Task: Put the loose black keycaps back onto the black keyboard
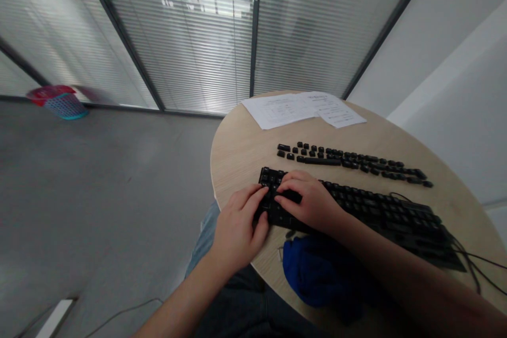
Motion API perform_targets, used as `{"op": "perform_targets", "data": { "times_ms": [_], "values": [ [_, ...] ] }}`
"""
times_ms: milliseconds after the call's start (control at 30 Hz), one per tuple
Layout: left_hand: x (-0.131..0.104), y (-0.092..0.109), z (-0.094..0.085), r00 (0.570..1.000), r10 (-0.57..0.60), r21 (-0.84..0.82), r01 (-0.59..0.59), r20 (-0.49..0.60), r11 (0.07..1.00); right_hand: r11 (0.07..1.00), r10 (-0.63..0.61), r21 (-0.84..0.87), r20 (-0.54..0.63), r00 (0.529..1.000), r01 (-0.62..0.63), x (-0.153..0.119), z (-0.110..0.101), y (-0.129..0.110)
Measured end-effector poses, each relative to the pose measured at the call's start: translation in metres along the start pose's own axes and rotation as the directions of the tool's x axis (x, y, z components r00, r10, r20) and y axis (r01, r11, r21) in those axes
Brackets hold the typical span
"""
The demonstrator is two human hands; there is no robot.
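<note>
A black computer keyboard (368, 206) lies on the round wooden table. Its left part, near my hands, shows a dark stretch where keys seem to be absent. My left hand (240, 224) grips the keyboard's left end, thumb at the near edge and fingers on top. Over the same end, my right hand (311, 199) has its thumb and fingers bent together close to the keys. Whatever sits between those fingertips is too small to tell. Behind the keyboard, loose black keycaps (322, 161) lie in rows, a long spacebar keycap among them.
Printed sheets (285, 109) lie at the table's (233, 142) far edge. A blue cloth (312, 269) bunches up under my right forearm. Black cables (471, 261) run off at the right. On the floor stand a red and blue basket (65, 103) and a white strip (55, 319).
</note>
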State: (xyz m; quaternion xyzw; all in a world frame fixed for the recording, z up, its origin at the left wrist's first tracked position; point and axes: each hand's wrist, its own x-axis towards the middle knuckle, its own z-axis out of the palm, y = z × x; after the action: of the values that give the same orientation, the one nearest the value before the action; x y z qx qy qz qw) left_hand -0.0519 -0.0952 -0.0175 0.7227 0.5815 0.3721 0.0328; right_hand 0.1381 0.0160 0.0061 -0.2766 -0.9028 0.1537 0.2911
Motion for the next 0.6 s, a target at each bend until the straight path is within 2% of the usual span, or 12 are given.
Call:
{"op": "perform_targets", "data": {
  "times_ms": [267, 600],
  "values": [
    [0.0002, -0.0013, -0.0004, 0.998, 0.048, 0.043, -0.049, 0.029, 0.998, 0.995, -0.068, -0.071, 0.004, 0.998, 0.068, 0.0003, 0.0006, -0.0022],
    [0.0032, -0.0008, -0.0015, 0.994, 0.068, 0.116, -0.077, 0.082, 0.99, 0.999, -0.052, 0.012, -0.026, 0.998, 0.053, 0.0006, -0.0028, -0.0025]
  ]
}}
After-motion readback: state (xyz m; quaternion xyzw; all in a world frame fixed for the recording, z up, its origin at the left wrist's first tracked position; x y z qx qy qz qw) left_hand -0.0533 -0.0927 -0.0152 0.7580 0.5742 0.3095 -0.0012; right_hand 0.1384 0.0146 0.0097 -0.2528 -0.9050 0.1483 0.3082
